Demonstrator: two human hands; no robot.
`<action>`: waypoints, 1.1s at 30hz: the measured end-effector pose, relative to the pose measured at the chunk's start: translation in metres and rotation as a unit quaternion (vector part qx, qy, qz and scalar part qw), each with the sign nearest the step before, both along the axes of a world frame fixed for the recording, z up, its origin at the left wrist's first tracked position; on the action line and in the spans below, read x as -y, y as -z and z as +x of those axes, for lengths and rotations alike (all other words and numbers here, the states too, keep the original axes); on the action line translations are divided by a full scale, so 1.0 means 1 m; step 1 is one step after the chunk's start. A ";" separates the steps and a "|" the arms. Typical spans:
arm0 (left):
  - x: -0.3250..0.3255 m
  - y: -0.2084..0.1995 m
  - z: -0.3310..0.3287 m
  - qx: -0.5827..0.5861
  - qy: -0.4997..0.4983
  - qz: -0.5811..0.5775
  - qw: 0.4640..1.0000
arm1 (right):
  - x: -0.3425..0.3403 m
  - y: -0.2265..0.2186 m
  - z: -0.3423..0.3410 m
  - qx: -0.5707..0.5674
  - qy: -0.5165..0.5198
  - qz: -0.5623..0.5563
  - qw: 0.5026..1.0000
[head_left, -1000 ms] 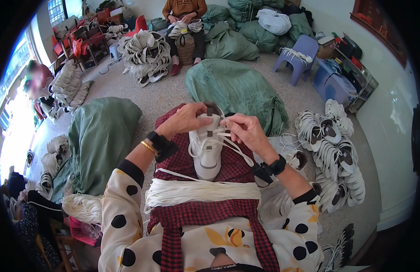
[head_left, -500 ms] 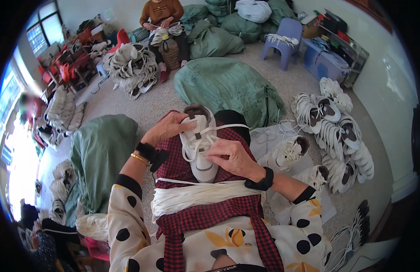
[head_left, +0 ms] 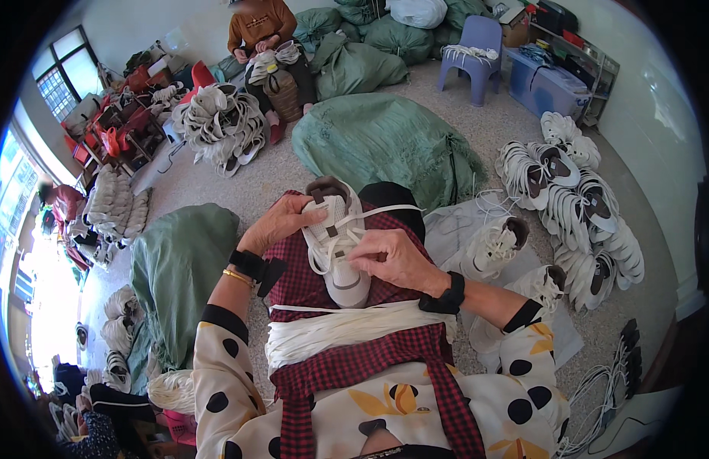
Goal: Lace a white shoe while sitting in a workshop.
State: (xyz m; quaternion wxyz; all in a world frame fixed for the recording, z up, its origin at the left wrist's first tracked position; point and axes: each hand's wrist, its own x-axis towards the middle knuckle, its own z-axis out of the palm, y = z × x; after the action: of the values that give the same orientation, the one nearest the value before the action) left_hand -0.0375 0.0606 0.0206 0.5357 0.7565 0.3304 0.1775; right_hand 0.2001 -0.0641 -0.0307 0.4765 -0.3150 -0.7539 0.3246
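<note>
On my lap, over a red-and-black checked apron (head_left: pixel 404 353), lies a white sneaker (head_left: pixel 347 287) with its toe toward me and its brown-lined opening away. My left hand (head_left: pixel 282 222) is closed on the shoe's upper beside the tongue, thumb on top. Near the lower eyelets, my right hand (head_left: pixel 398 262) pinches with thumb and index finger at the white shoelace (head_left: pixel 393 209); the pinched piece is mostly hidden. One lace end sticks out to the right, and a loop hangs on the shoe's left side. A bundle of white laces (head_left: pixel 354 333) lies across my lap.
Two white sneakers (head_left: pixel 488 249) stand on a sheet at my right, near stacked shoe uppers (head_left: pixel 557 176). Green sacks (head_left: pixel 385 141) lie ahead and a green sack (head_left: pixel 182 268) at left. A person (head_left: pixel 263 30) sits beyond, near a purple chair (head_left: pixel 477 57). Cables (head_left: pixel 599 398) lie lower right.
My right hand has shifted slightly upward at the lower eyelets, still pinching. My left hand keeps its hold on the sneaker. The whole view has tilted a little.
</note>
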 end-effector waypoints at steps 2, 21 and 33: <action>0.001 0.000 -0.001 0.005 0.002 -0.001 1.000 | 0.000 -0.003 0.000 -0.003 0.005 -0.027 1.000; 0.000 0.001 -0.006 0.044 0.011 -0.073 0.996 | -0.027 -0.007 -0.012 0.001 0.156 -0.057 0.986; 0.018 0.007 0.014 0.059 -0.070 0.242 0.966 | -0.037 0.001 -0.025 -0.067 0.154 -0.063 0.984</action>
State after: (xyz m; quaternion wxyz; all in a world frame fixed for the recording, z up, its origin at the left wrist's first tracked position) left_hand -0.0239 0.0423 0.0133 0.3412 0.8269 0.2974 0.3336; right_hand 0.1755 -0.0270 -0.0314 0.5497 -0.4338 -0.6407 0.3149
